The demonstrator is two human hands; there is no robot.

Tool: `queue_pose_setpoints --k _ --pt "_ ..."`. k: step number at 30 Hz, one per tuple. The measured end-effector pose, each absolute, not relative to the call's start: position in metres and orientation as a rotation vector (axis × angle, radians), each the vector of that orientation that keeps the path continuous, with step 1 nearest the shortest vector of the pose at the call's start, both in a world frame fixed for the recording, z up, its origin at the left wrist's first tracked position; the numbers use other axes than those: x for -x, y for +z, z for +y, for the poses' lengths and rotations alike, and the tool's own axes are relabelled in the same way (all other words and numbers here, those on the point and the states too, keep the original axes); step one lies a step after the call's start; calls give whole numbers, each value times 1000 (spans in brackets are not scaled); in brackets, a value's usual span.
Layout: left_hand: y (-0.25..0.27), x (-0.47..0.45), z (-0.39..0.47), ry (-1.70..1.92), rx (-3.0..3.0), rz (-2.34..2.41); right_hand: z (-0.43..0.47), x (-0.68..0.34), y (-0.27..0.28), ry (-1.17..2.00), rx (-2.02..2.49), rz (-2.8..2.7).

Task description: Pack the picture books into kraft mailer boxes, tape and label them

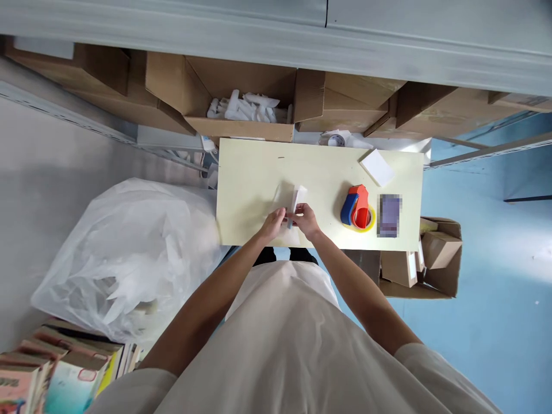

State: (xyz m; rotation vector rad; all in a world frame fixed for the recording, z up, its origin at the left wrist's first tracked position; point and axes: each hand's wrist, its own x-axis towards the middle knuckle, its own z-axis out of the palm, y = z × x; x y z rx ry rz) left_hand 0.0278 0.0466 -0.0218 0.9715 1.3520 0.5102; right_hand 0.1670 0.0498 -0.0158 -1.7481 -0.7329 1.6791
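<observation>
Near the front edge of the pale table (245, 172), my two hands are close together. My right hand (307, 222) is closed on a slim white box-like packet (298, 196), which stands out beyond the fingers. My left hand (272, 225) has its thumb and fingers pinched together at the packet's left side; what they grip is too small to make out. A thin translucent sheet (282, 194) shows behind and around the packet. To the right of my hands lies a red and blue tape dispenser (360, 210) with a roll of clear tape.
A white pad-like block (376, 167) and a blurred-out dark rectangle (390, 215) lie on the right. Behind the table, an open carton (241, 127) holds white rolled pieces. A large plastic bag (125, 253) stands left, with books (73, 368) below. Another carton (451, 276) holds small boxes.
</observation>
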Motion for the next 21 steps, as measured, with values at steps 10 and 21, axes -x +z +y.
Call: queue_pose_setpoints --k 10,21 --pt "-40 5 43 433 -1152 1630 30 -164 -30 1543 1847 -984" --pt "-44 -3 33 433 -1140 1592 13 -177 -25 1691 1893 -659"
